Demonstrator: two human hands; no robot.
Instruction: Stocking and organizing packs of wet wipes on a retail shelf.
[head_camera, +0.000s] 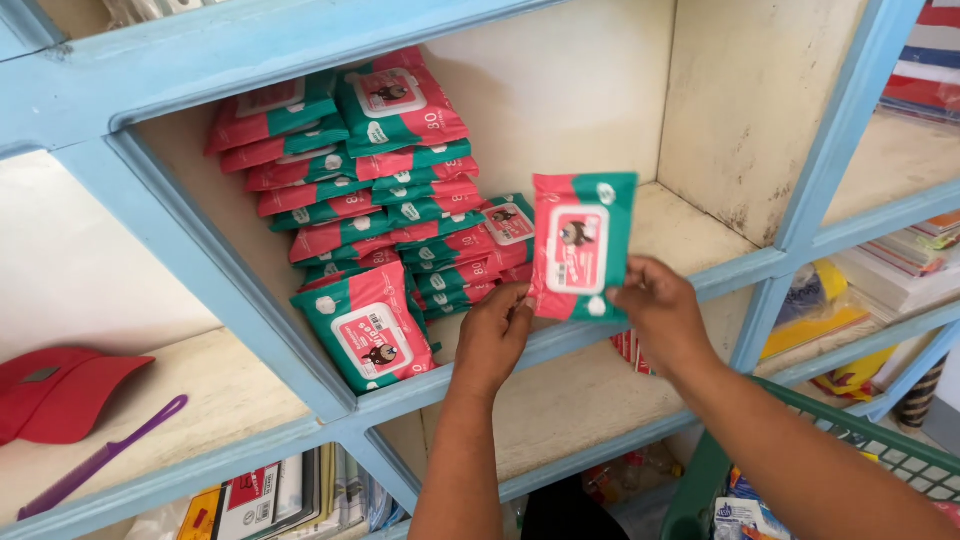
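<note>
Red fabric cap (60, 388) and a long purple plastic comb (100, 458) lie in the left compartment of the pale blue wooden shelving (240, 310). Next compartment to the right: stacked flat red-and-green soft packs of wet wipes (370, 190), piled against the left wall, with one pack (372, 335) leaning upright at the front edge, probably so that its label faces outward. Before this compartment, the left hand (492, 340) pinches the lower left corner of a single red-and-green wipe pack (580, 245), and the right hand (660, 312) grips its lower right corner; the pack is held upright, label toward the camera, just in front of the shelf edge and clear of the stack, apparently for reading or squaring up. Both hands are thus closed on the pack. Lower right, a green plastic basket (860, 440) is cut off by the frame; its contents are hard to make out, as are the items on the shelves at far right.
</note>
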